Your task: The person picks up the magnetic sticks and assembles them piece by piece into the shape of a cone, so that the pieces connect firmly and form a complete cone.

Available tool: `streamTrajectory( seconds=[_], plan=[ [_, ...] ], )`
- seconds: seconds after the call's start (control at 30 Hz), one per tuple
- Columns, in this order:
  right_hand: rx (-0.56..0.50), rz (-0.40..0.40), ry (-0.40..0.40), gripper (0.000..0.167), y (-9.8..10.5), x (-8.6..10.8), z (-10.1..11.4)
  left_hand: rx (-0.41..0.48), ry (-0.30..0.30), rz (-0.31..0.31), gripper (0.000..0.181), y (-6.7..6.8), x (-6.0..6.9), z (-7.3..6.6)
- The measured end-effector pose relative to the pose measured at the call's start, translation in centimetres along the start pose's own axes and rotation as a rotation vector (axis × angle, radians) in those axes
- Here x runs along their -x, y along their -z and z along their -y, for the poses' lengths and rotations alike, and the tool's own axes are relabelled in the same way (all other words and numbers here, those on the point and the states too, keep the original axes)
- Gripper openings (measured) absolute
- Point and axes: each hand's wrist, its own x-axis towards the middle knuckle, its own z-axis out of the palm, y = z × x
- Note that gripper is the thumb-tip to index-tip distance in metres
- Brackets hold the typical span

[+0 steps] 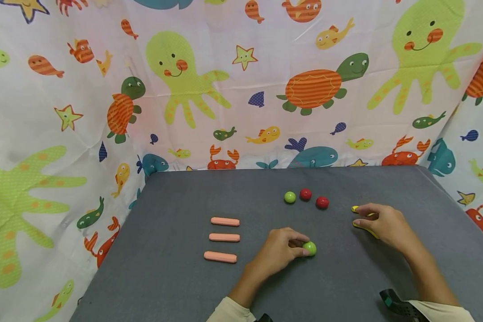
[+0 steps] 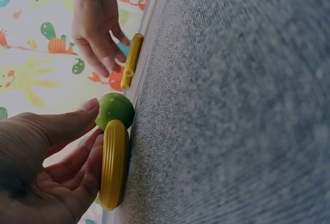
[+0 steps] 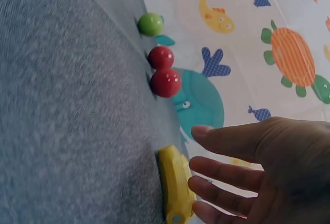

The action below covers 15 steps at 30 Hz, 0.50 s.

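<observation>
My left hand pinches a shiny green ball between thumb and fingers, low over the grey table. In the left wrist view a ridged yellow piece stands beside that green ball, close to the fingers; the head view does not show it. My right hand hovers at yellow curved pieces, which look like toy bananas. Its thumb and fingers are spread in the right wrist view, beside a yellow piece on the cloth, without closing round it.
Behind the hands sit another green ball and two red balls. Three pinkish sausage-shaped sticks lie in a column to the left. The grey table backs onto a curtain printed with sea animals.
</observation>
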Motion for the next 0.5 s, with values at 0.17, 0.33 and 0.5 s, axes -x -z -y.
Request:
streamTrajectory(
  seconds=[0.17, 0.33, 0.5],
  plan=[
    [0.038, 0.013, 0.008, 0.035, -0.2, -0.1, -0.8, -0.001, 0.027, 0.012, 0.024, -0.1, 0.1, -0.1],
    [0.047, 0.037, 0.004, 0.031, -0.4, -0.1, -1.2, -0.002, 0.039, 0.016, 0.025, -0.2, 0.1, 0.0],
    [0.042, 0.079, -0.023, 0.034, -0.3, -0.1, -1.3, -0.023, 0.022, 0.018, 0.028, -0.1, 0.0, 0.0]
  ],
)
